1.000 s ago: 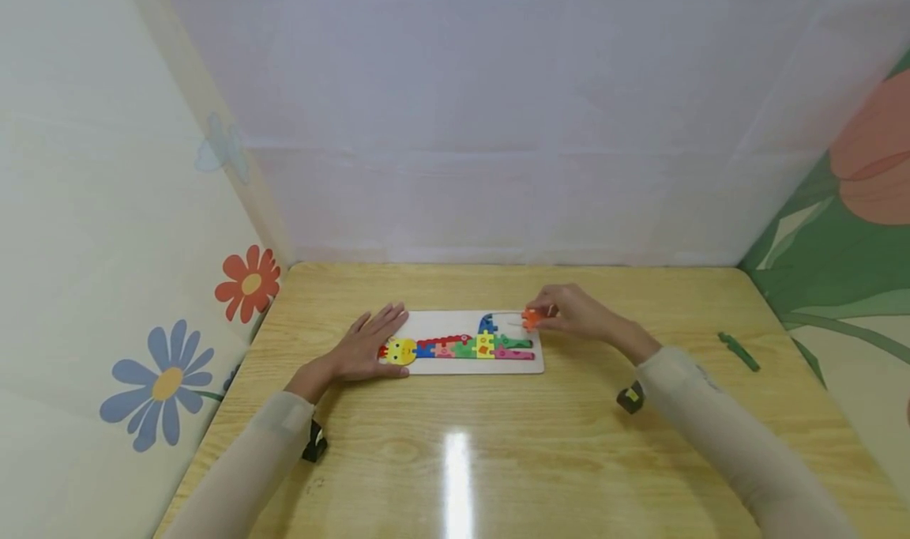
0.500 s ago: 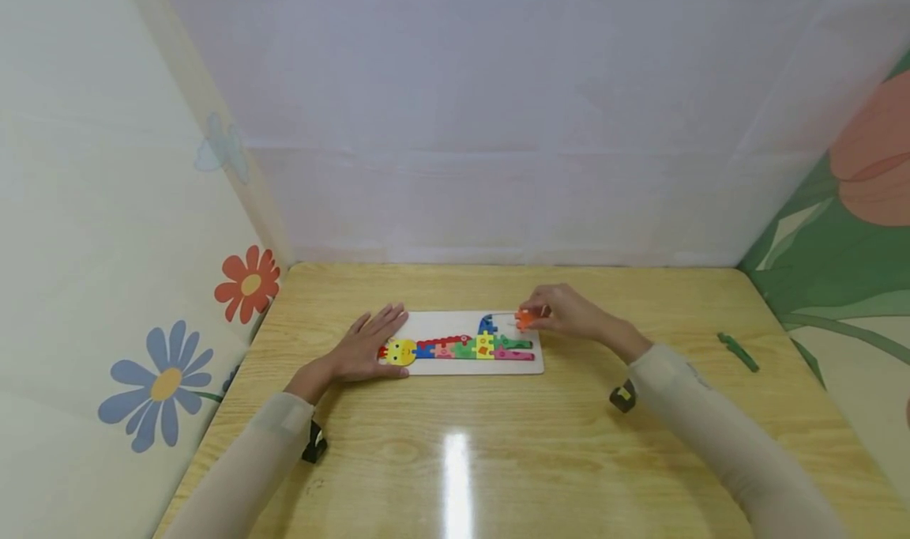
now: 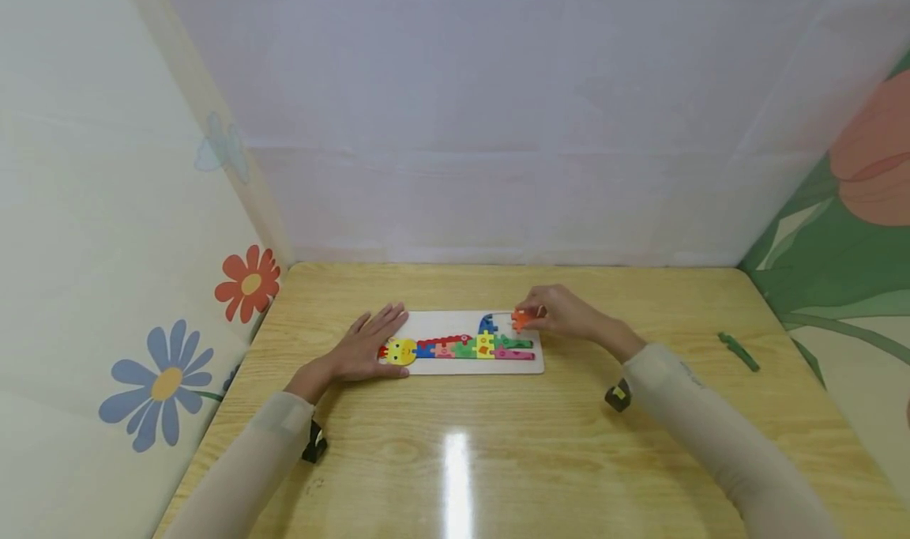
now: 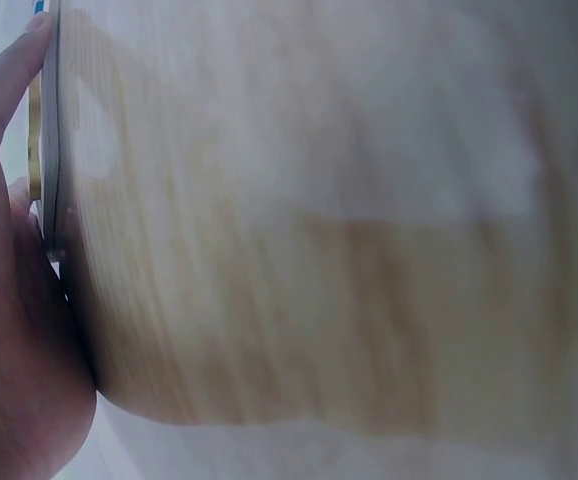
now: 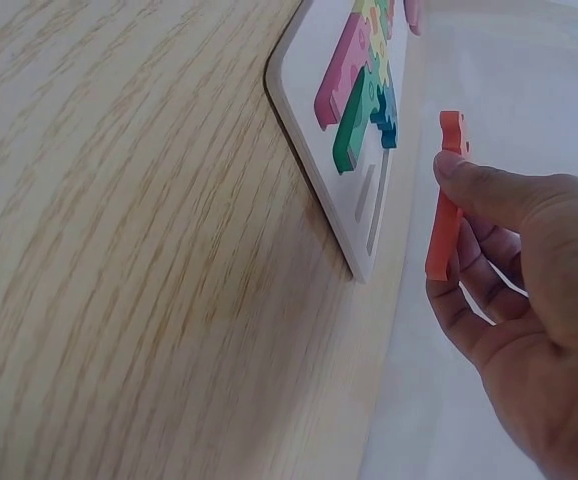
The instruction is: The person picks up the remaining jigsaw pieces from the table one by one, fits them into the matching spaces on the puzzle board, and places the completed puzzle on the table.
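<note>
A white puzzle board (image 3: 448,369) lies on the table, bearing a giraffe made of colourful pieces, with its yellow head (image 3: 401,352) at the left end. My left hand (image 3: 361,348) rests flat over that end, fingers straight, thumb along the near edge. Between thumb and fingers my right hand (image 3: 565,312) pinches an orange puzzle piece (image 5: 447,220), held above the board's far right corner. A blue piece (image 3: 486,324), a green leg piece (image 3: 515,342) and a pink leg piece (image 3: 515,354) sit in the board near it. In the right wrist view the orange piece stands apart from the board.
A loose dark green puzzle piece (image 3: 739,352) lies on the wooden table (image 3: 398,452) at the right. White wall (image 3: 455,128) rises behind the table, with flower-printed walls at both sides. A dark wrist camera (image 3: 618,396) hangs under the right sleeve.
My right hand has moved slightly left with the orange piece, bringing it further over the board's right end. The left hand and board have stayed in place.
</note>
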Tool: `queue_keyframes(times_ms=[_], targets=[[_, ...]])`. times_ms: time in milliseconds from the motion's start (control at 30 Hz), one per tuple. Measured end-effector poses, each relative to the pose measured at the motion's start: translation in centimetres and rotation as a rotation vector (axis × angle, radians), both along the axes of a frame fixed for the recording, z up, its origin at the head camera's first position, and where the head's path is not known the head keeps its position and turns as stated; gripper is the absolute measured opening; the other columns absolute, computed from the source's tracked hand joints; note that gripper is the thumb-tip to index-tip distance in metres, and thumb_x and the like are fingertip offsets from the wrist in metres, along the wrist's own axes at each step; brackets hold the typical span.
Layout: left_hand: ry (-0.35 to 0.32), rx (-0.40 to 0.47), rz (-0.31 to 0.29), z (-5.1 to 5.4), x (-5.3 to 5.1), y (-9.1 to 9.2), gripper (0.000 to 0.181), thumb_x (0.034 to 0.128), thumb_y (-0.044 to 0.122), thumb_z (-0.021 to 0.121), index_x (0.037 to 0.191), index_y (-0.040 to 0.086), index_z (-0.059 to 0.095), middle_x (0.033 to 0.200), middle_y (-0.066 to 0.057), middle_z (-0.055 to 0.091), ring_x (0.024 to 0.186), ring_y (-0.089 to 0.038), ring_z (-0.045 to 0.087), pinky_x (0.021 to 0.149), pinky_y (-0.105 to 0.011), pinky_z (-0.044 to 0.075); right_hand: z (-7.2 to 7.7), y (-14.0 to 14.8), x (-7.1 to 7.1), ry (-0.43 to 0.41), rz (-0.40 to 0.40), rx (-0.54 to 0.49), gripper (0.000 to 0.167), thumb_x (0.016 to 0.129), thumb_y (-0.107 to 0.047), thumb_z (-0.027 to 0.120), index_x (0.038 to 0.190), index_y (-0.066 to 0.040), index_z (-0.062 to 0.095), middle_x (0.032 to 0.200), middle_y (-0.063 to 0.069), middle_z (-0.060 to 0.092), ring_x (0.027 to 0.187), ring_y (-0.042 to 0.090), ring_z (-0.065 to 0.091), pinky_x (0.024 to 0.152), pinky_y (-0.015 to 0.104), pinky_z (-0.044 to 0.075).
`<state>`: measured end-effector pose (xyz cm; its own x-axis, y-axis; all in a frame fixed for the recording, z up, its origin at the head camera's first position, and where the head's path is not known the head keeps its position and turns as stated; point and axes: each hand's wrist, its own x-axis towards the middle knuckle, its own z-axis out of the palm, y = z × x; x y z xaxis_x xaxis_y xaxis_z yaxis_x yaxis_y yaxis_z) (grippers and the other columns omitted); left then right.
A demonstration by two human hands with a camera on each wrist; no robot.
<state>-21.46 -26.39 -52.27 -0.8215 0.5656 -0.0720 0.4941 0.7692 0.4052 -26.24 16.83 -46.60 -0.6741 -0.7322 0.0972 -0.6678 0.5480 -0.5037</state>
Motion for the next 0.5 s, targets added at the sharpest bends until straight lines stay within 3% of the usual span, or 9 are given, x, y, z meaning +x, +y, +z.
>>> queue_keyframes(times_ms=[333, 500], targets=[[0.013, 0.039, -0.005, -0.94, -0.35, -0.44, 0.115, 0.0877, 0.073, 0.068, 0.170, 0.009, 0.019, 0.179, -0.010, 0.010, 0.165, -0.033, 0.003, 0.127, -0.064, -0.001, 0.14, -0.59, -0.15, -0.019, -0.013, 0.014, 0.033, 0.091, -0.011, 0.084, 0.122, -0.002, 0.077, 0.103, 0.006, 0.074, 0.092, 0.015, 0.070, 0.081, 0.024, 0.060], [0.011, 0.031, -0.008, -0.55, -0.21, -0.23, 0.115, 0.0881, 0.070, 0.070, 0.170, 0.007, 0.020, 0.178, -0.013, 0.012, 0.164, -0.037, 0.006, 0.126, -0.066, 0.002, 0.15, -0.93, -0.11, -0.018, -0.013, 0.028, 0.032, 0.092, -0.012, 0.083, 0.122, -0.003, 0.078, 0.104, 0.006, 0.075, 0.093, 0.015, 0.070, 0.082, 0.025, 0.060]])
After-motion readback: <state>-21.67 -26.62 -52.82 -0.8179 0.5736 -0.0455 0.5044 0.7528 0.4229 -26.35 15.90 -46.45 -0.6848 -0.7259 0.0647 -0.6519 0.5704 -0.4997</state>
